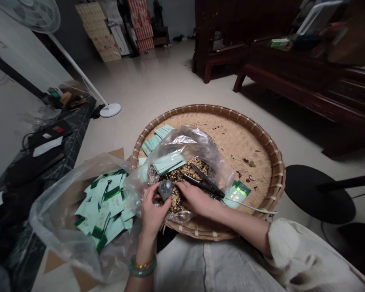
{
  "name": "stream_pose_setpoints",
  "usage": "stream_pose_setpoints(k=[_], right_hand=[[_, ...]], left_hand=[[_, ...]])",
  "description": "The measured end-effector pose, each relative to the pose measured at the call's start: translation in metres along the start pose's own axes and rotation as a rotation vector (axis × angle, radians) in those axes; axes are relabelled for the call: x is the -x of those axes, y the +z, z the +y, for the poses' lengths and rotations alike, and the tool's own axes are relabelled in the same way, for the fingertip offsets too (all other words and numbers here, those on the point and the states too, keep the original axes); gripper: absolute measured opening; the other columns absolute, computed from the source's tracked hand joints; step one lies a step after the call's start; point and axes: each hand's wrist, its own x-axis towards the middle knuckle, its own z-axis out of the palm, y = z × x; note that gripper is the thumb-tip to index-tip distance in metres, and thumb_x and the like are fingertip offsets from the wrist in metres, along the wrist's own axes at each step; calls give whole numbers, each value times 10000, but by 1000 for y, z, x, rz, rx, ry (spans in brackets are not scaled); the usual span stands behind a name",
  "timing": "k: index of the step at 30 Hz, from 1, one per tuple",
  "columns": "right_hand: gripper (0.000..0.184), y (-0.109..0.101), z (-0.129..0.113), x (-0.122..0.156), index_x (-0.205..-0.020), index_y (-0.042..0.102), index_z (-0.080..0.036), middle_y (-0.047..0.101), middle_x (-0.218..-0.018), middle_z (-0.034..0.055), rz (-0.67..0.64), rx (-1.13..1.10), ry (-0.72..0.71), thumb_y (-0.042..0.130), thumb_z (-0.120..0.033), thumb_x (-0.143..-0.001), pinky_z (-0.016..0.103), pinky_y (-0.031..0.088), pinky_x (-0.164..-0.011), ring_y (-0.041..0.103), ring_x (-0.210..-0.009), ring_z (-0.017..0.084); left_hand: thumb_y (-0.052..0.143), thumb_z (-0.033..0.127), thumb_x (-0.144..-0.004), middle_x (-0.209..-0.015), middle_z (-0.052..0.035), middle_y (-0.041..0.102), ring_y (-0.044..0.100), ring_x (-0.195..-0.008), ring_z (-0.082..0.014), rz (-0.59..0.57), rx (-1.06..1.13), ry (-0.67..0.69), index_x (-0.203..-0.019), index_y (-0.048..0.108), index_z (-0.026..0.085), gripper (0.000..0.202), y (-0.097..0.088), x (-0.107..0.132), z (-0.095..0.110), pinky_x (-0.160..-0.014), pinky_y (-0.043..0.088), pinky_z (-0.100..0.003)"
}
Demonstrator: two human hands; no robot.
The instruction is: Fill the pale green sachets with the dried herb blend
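My left hand (152, 205) is wrapped round a small packet (166, 190) held upright, its grey opening facing up. Beside it, my right hand (194, 198) dips its curled fingers into a dark and pale loose dried mix (176, 199); what they pinch, if anything, is hidden. The mix lies in a clear plastic bag (188, 140) on a round woven bamboo tray (231, 129). Just above my right hand rests a black tong-shaped tool (205, 182) with a white cord (255, 209). Flat pale green packets (168, 164) lie at the bag's far left.
Left of the tray, a large clear bag (61, 227) holds many pale green packets (106, 207). One green packet (237, 194) lies at the tray's right. A white fan (109, 109) stands ahead left, a black round base (316, 194) at right, dark wooden furniture (292, 77) beyond.
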Motion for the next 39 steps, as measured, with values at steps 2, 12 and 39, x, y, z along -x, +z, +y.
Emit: stream_pose_setpoints(k=[2, 12, 39], right_hand=[[657, -1, 3, 0, -1335, 388, -120, 512, -1224, 170, 53, -83, -29, 638, -43, -732, 383, 460, -930, 555, -1111, 266], [438, 13, 6, -4, -1145, 524, -172, 507, -1130, 96, 24, -33, -40, 634, -68, -734, 342, 479, -828, 582, -960, 219], [212, -120, -35, -5, -808, 694, -153, 612, -669, -42, -316, -289, -149, 601, -48, -650, 183, 342, -517, 468, -562, 76]], left_hand=[[694, 300, -716, -1061, -93, 633, 639, -800, -173, 3, 3, -8, -1126, 592, 173, 441, 0, 0, -1, -750, 552, -319], [704, 289, -700, -1061, -99, 654, 664, -840, -191, 14, 40, -22, -1116, 601, 168, 446, 1, -2, 1, -753, 562, -318], [634, 60, -657, -1074, -73, 632, 573, -987, -235, -86, 8, 198, -1104, 587, 212, 475, 14, -2, 16, -701, 526, -326]])
